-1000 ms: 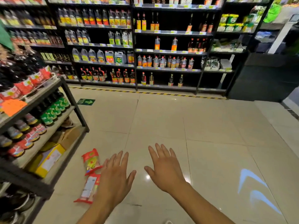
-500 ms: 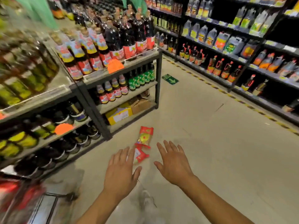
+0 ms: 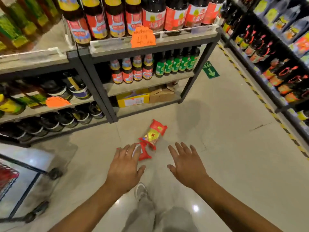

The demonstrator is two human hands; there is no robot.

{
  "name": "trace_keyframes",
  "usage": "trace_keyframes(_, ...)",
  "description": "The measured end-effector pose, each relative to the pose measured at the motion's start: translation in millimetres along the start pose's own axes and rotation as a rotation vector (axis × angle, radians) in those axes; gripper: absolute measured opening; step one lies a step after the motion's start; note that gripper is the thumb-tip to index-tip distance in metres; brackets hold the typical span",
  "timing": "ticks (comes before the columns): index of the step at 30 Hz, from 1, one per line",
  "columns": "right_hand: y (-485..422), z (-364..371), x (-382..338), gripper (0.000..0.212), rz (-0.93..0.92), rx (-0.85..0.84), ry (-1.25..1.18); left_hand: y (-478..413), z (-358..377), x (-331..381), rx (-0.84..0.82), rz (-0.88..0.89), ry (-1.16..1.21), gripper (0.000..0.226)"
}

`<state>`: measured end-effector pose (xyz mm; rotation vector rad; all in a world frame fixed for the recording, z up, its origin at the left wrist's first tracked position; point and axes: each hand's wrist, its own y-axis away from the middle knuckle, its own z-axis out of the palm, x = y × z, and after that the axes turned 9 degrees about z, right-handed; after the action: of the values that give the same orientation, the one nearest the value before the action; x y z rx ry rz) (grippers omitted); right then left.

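Two red and yellow snack packets lie on the shop floor in front of me. The farther packet (image 3: 154, 135) is in full view. The nearer packet (image 3: 144, 153) is partly hidden behind my left hand (image 3: 126, 167), which hovers over it with straight, spread fingers and holds nothing. My right hand (image 3: 187, 163) is held out to the right of the packets, also flat and spread, apart from them. My grey trouser leg and light shoe (image 3: 141, 191) show below the hands.
A grey shelf unit (image 3: 147, 46) full of sauce bottles stands close ahead and to the left, with cardboard boxes (image 3: 133, 99) on its lowest level. A wheeled trolley (image 3: 30, 181) is at lower left. Another bottle rack (image 3: 274, 67) lines the right, behind yellow-black floor tape.
The view has swung left and down toward the shelf unit. The packets now lie nearer my hands, and my left hand has come over the nearer packet.
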<state>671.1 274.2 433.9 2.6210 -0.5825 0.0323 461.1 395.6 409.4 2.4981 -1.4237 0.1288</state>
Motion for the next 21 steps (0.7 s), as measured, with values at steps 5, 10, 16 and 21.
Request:
trace_keyframes(5, -122.9, 38.7, -9.8, 0.072, -0.154, 0.005, -0.035, -62.2, 58.7, -35.3, -0.028, -0.054, -0.059, 0.069)
trace_keyframes(10, -237.4, 145.5, -20.4, 0.067, -0.302, -0.083, -0.016, -119.7, 162.9, -83.5, -0.163, -0.151, -0.065, 0.075)
trace_keyframes(16, -351.8, 268.6, -16.2, 0.070, -0.386, -0.153, 0.125, -195.5, 316.1, -122.0, -0.327, -0.215, -0.052, 0.072)
trace_keyframes(21, -453.6, 359.5, -33.2, 0.069, -0.483, -0.140, 0.210, -248.1, 432.9, -147.7, -0.398, -0.341, 0.023, 0.080)
